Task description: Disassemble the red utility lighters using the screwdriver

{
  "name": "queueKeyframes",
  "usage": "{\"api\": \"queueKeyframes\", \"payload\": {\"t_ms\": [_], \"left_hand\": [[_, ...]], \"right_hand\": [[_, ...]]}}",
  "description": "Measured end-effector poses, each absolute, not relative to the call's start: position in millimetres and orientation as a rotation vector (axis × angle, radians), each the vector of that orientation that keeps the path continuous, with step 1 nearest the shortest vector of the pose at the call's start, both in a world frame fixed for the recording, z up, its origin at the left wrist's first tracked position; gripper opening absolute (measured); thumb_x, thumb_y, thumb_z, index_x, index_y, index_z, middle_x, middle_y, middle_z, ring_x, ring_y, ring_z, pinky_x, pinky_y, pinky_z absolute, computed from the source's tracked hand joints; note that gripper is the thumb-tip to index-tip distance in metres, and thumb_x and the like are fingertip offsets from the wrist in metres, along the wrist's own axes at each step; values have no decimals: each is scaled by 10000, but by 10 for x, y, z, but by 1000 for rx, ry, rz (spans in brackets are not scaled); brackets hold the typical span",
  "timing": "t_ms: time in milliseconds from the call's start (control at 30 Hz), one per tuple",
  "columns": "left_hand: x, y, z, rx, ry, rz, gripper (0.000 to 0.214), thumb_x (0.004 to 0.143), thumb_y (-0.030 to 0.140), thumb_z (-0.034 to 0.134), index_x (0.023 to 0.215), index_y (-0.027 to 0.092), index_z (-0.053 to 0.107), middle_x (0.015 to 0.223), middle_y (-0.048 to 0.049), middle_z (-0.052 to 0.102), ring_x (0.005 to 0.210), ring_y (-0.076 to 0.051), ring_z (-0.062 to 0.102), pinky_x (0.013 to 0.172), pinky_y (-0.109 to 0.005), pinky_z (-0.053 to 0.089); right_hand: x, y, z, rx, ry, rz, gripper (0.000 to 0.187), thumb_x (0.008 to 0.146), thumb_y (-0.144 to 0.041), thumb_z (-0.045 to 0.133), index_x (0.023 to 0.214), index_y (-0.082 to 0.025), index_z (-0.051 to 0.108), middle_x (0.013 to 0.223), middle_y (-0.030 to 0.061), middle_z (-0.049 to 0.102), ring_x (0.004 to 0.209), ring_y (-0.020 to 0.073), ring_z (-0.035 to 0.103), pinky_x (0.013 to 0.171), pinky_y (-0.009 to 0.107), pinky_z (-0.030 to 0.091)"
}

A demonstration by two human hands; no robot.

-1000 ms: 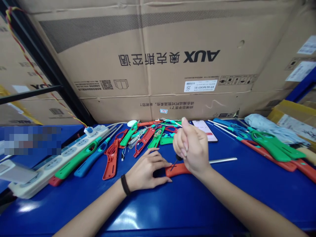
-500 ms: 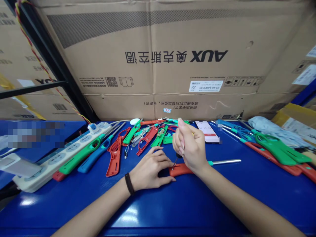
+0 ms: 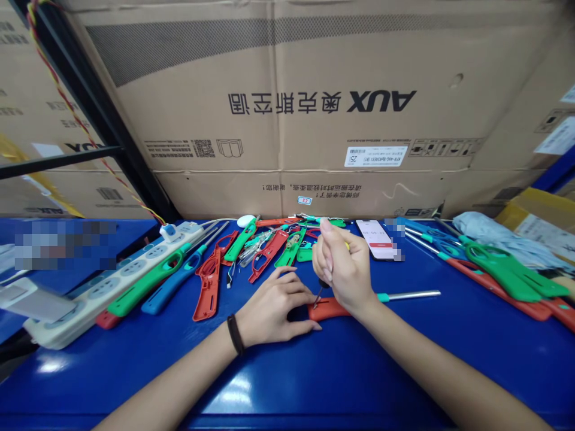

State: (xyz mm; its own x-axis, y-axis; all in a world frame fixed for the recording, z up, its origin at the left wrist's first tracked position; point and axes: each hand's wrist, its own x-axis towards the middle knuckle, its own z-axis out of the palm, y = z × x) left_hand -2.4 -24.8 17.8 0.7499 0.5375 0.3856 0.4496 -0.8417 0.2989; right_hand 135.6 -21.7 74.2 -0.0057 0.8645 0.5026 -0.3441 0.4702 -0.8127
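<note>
A red long-nosed lighter (image 3: 330,308) lies across the blue table with its metal tube pointing right. My left hand (image 3: 278,305), a dark band at its wrist, grips the handle's left end between thumb and fingers. In a fist above the handle, my right hand (image 3: 344,266) holds a screwdriver (image 3: 318,294), its thumb uppermost. The thin shaft slants down and its tip meets the red handle near the left end. Most of the screwdriver's grip is hidden in my fist; a bit of yellow shows. My right hand and forearm cover part of the lighter's middle.
Opened red shells (image 3: 209,293), green shells (image 3: 291,248) and small parts lie behind my hands. A phone (image 3: 376,239) stands at the back. Left are a power strip (image 3: 101,287) and whole lighters (image 3: 150,281); more lighters (image 3: 512,275) lie right. A cardboard box (image 3: 287,126) walls the back.
My right fist has shifted very slightly left and down, still around the screwdriver. My left hand and the lighter look almost unmoved.
</note>
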Motion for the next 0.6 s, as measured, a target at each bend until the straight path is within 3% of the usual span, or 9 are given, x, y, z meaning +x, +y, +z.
{"api": "queueKeyframes", "payload": {"t_ms": [267,600], "left_hand": [[-13,-245,154,2659,831,753,339,754,470,676,956,198,680,895,-30,699,881,-194,602,973,-407,346],[15,-239,185,2417,800,901,238,756,385,704,896,193,688,862,-25,707,820,-165,629,846,-337,425]], "right_hand": [[1363,-208,772,-543,-1189,1042,519,827,-455,562,424,-213,342,340,-77,295,289,52,274,303,224,220],[1489,-251,906,-533,-1126,1026,520,836,-437,538,409,-225,331,312,-72,293,251,55,260,274,224,205]]}}
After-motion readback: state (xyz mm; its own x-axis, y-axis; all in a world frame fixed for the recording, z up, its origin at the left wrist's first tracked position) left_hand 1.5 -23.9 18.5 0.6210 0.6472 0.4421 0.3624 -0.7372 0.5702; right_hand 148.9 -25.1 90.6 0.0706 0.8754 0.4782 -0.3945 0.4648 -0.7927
